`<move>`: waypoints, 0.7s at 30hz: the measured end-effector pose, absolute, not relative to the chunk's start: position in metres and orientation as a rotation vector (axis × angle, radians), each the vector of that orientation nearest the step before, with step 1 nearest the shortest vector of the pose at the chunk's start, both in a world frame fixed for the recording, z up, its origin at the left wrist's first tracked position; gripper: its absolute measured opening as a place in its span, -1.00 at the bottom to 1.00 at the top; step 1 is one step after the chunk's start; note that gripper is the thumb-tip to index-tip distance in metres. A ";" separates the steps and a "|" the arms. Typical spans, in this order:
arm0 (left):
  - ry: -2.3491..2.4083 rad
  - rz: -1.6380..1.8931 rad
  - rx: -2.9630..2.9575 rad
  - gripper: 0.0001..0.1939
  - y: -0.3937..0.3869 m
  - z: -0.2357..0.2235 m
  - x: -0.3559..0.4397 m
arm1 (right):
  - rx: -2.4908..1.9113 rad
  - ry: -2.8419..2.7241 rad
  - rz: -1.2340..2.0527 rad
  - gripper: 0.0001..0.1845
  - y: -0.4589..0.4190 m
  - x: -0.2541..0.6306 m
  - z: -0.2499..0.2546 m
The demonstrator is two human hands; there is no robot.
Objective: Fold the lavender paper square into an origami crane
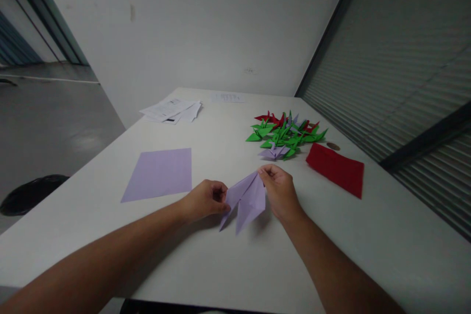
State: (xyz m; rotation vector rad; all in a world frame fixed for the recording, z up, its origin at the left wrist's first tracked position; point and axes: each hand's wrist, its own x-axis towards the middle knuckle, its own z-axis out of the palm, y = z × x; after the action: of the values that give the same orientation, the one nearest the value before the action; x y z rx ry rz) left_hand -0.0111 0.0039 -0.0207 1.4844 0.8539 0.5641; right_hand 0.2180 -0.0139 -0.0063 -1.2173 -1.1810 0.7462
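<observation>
A partly folded lilac origami paper (250, 198) is held up just above the white table, with two pointed flaps hanging toward me. My left hand (209, 199) pinches its left edge between thumb and fingers. At the top corner, my right hand (280, 189) grips the paper between thumb and forefinger. To the left of my left hand lies a flat lilac sheet (162, 174). Beyond my right hand sits a cluster of folded paper cranes (283, 135), mostly green, with some red and lilac ones. A lilac crane (274, 152) stands at the near side of this cluster.
Red paper (336, 169) lies at the right, near a small brown round object (333, 146). Printed sheets (172, 110) are piled at the far left of the white table (110, 250). A wall stands behind, blinds (397, 59) line the right side.
</observation>
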 end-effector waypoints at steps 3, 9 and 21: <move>0.873 0.539 1.510 -0.79 0.004 -0.020 -0.012 | -1.207 -1.155 0.745 -0.78 -0.014 0.217 -0.005; 0.898 0.491 1.586 -0.75 0.002 -0.016 -0.014 | -1.222 -1.122 0.708 -0.78 -0.013 0.220 -0.005; 0.927 0.396 1.683 -0.71 -0.003 -0.008 -0.017 | -1.237 -1.069 0.657 -0.78 -0.011 0.221 -0.002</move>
State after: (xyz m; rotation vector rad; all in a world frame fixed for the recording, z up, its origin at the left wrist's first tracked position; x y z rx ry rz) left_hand -0.0167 -0.0028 -0.0085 1.6826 0.9274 0.3959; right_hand 0.2215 -0.0110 -0.0021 -1.2366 -1.0693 0.6575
